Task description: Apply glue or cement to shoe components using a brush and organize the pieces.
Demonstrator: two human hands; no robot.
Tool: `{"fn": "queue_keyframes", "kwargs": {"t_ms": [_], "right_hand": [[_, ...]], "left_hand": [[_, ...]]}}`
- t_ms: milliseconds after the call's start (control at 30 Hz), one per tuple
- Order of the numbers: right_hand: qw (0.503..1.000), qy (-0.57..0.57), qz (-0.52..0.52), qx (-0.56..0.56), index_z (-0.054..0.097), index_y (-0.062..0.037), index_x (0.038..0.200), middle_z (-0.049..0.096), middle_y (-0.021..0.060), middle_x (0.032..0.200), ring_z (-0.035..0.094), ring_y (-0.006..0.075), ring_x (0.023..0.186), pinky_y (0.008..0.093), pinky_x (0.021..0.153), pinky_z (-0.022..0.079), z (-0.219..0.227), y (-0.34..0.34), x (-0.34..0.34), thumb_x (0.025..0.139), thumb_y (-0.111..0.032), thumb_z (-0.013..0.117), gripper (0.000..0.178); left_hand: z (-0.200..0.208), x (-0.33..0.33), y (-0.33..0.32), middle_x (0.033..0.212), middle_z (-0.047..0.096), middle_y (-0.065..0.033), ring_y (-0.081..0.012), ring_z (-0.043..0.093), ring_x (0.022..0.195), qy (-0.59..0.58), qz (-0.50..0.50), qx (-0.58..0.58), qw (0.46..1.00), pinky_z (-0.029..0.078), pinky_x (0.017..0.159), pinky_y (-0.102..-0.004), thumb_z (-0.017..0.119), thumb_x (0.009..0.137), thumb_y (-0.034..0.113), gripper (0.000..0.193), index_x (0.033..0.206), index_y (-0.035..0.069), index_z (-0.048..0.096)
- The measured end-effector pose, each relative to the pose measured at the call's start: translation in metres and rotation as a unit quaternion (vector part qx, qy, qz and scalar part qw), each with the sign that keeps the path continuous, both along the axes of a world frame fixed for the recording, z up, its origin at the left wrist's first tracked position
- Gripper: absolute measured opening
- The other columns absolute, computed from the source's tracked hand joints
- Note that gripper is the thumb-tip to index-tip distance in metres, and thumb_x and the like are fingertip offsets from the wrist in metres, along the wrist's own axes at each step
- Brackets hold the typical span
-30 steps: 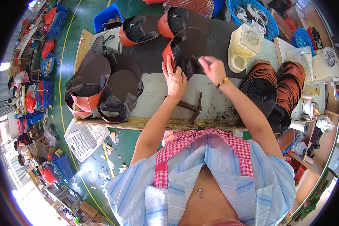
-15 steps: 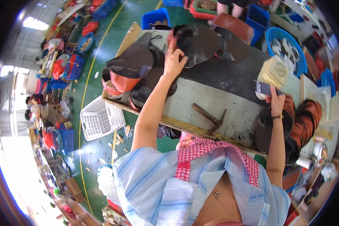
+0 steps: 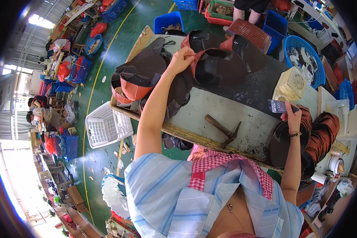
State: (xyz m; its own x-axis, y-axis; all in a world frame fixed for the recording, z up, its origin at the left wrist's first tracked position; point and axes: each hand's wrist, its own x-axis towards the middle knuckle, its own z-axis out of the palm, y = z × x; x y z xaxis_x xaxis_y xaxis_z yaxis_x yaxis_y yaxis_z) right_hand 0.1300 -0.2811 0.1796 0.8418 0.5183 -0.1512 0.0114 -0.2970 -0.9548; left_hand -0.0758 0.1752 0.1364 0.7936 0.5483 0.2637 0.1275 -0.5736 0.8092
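My left hand pinches the reddish-brown strap of a dark slipper-shaped shoe piece at the far side of the worktable. That strap stands up in a loop over the flat dark sole. In my right hand is a flat, wide, greyish brush, held beside a cloudy yellowish plastic container. Similar shoe pieces lie heaped left of my left forearm. Others lie behind the one I hold. A hammer rests on the near part of the tabletop.
Stacked brown shoe pieces stand by my right forearm. A blue round basket holds white scraps beyond the container. A white crate sits on the green floor at left. Another person's legs show at the far side.
My left hand has lifted the strap, so the shoe piece now shows its open loop. The brush in my right hand has tilted and sits a little lower beside the container.
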Motion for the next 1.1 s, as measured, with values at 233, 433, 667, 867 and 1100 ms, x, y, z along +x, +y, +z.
{"fn": "queue_keyframes", "kwargs": {"t_ms": [233, 433, 667, 867, 1100], "right_hand": [[1.000, 0.015, 0.003, -0.016, 0.062, 0.0018, 0.080, 0.056, 0.0011, 0.056, 0.051, 0.0070, 0.041, 0.0190, 0.038, 0.037, -0.001, 0.004, -0.002, 0.091, -0.026, 0.059, 0.029], [1.000, 0.017, -0.006, -0.009, 0.064, 0.0025, 0.087, 0.056, 0.0007, 0.058, 0.052, 0.0063, 0.044, 0.0188, 0.039, 0.038, 0.002, -0.015, -0.003, 0.092, -0.024, 0.058, 0.027], [1.000, 0.001, -0.007, -0.008, 0.064, 0.0025, 0.096, 0.059, 0.0014, 0.063, 0.053, 0.0060, 0.046, 0.0185, 0.040, 0.038, 0.000, -0.039, 0.007, 0.092, -0.024, 0.059, 0.027], [0.989, -0.120, -0.045, -0.080, 0.067, 0.0029, 0.087, 0.056, 0.0022, 0.054, 0.049, 0.0080, 0.043, 0.0247, 0.039, 0.036, 0.021, -0.037, 0.030, 0.089, -0.030, 0.060, 0.034], [0.943, -0.260, -0.072, -0.195, 0.070, -0.0017, 0.086, 0.064, 0.0143, 0.063, 0.064, 0.0267, 0.056, 0.0332, 0.054, 0.049, -0.041, -0.021, 0.040, 0.081, -0.033, 0.066, 0.032]], "left_hand": [[-0.057, -0.034, 0.068, 0.115, 0.062, -0.0128, -0.0283, 0.058, 0.110, 0.319, 0.082, 0.502, 0.800, 0.042, 0.095, -0.0450, 0.058, 0.080, 0.016, 0.031, 0.110, 0.009, 0.061], [0.003, -0.028, 0.057, 0.108, 0.064, -0.0102, -0.0281, 0.058, 0.106, 0.477, 0.077, 0.306, 0.820, 0.047, 0.089, -0.0386, 0.059, 0.075, 0.003, 0.021, 0.091, 0.011, 0.071], [0.070, -0.075, 0.015, 0.099, 0.063, -0.0102, -0.0295, 0.058, 0.096, -0.225, 0.235, 0.210, 0.922, 0.044, 0.086, -0.0347, 0.058, 0.065, -0.005, 0.021, 0.081, 0.006, 0.066], [0.147, 0.001, -0.091, 0.085, 0.060, -0.0096, -0.0259, 0.056, 0.088, -0.105, 0.019, 0.421, 0.901, 0.039, 0.091, -0.0421, 0.058, 0.064, 0.000, 0.017, 0.079, 0.007, 0.061], [0.003, 0.099, -0.231, 0.121, 0.051, -0.0074, -0.0258, 0.045, 0.118, -0.019, -0.175, 0.522, 0.835, 0.030, 0.102, -0.0482, 0.057, 0.074, 0.007, 0.044, 0.117, 0.016, 0.056]]}}
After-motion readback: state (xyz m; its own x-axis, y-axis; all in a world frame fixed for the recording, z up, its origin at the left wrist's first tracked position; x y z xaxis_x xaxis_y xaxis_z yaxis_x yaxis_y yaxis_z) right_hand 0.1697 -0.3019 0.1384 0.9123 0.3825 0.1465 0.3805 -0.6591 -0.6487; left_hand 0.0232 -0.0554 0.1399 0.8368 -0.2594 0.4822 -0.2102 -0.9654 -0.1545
